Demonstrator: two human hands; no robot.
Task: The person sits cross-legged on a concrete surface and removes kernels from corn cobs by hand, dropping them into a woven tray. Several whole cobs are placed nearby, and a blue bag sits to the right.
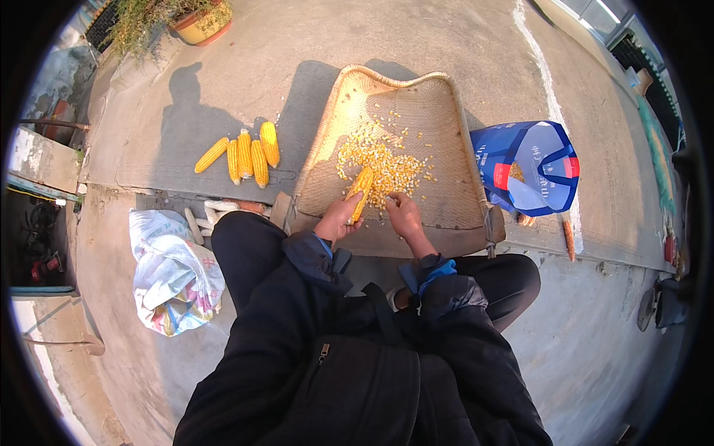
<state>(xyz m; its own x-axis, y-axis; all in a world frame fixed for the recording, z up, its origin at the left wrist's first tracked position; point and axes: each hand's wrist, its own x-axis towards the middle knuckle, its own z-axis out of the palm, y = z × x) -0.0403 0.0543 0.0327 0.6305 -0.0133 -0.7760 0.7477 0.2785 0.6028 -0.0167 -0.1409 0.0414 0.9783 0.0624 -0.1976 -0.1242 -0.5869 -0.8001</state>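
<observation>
My left hand (336,218) is closed around the lower end of a yellow corn cob (361,192), which tilts up over a woven winnowing basket (440,111). Loose corn kernels (385,161) lie spread in the middle of the basket. To the right of the cob is my right hand (406,218), low over the kernels and apart from the cob. Its fingers are bent together, and a small pale thing shows at the fingertips; whether they grip it I cannot tell. Several whole corn cobs (244,153) rest on the concrete left of the basket.
A blue and white bag (530,167) stands open at the basket's right, with bare cobs (569,240) near it. Stripped white cobs (195,226) and a crumpled woven plastic sack (167,267) lie left of my knee. A potted plant (202,25) stands at the upper left.
</observation>
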